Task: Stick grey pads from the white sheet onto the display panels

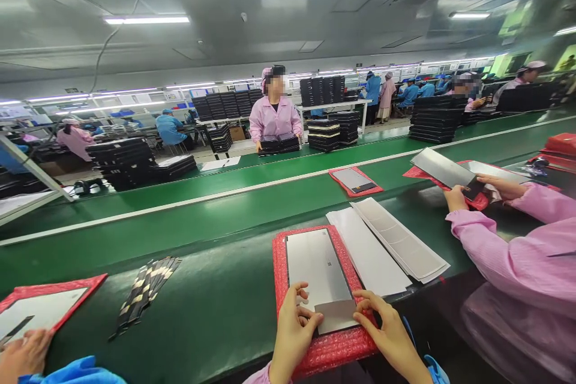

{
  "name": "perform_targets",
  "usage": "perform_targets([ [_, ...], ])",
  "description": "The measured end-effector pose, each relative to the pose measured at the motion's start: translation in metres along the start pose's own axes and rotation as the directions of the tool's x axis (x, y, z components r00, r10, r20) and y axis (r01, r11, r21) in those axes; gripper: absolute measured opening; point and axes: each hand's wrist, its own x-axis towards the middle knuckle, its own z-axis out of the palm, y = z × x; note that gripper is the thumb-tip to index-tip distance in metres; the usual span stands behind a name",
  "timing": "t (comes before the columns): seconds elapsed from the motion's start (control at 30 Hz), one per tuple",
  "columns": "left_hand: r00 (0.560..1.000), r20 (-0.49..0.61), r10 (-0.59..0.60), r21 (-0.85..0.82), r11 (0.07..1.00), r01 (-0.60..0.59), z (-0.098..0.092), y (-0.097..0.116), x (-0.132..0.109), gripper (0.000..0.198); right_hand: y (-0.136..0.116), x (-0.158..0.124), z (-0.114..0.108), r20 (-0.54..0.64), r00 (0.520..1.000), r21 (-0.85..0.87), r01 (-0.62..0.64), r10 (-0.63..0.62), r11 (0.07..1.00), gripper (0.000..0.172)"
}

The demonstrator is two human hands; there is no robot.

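In the head view a silvery flat panel (310, 258) with dark edges lies on red bubble-wrap bags (330, 355) right before me. Across its near end is a light grey strip (336, 314). My left hand (294, 327) pinches the strip's left edge between thumb and fingers. At the opposite edge, my right hand (384, 327) has its thumb and index finger closed on the strip's right end. White sheets (366, 252) and a stack of greyish sheets with cross lines (398, 240) lie just to the right of the bags.
A fan of black-and-cream strips (146, 291) lies left on the green bench (216, 300). At far left a co-worker's hand (27, 348) touches another panel. On the right a person in pink sleeves (517, 240) holds a panel. Beyond runs a green conveyor (234, 207) with black trays (436, 120).
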Motion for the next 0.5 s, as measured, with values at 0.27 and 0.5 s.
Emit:
perform_targets([
  [0.27, 1.000, -0.011, 0.019, -0.008, 1.000, -0.019, 0.0008, -0.0030, -0.0010, 0.045, 0.0010, 0.0003, 0.0001, -0.015, 1.000, -0.006, 0.024, -0.024, 1.000, 0.026],
  [0.5, 1.000, -0.012, 0.018, -0.016, 1.000, -0.018, 0.0012, -0.0024, -0.0020, 0.046, -0.0008, -0.0012, -0.0014, -0.015, 0.999, -0.035, 0.034, -0.034, 0.999, 0.026],
])
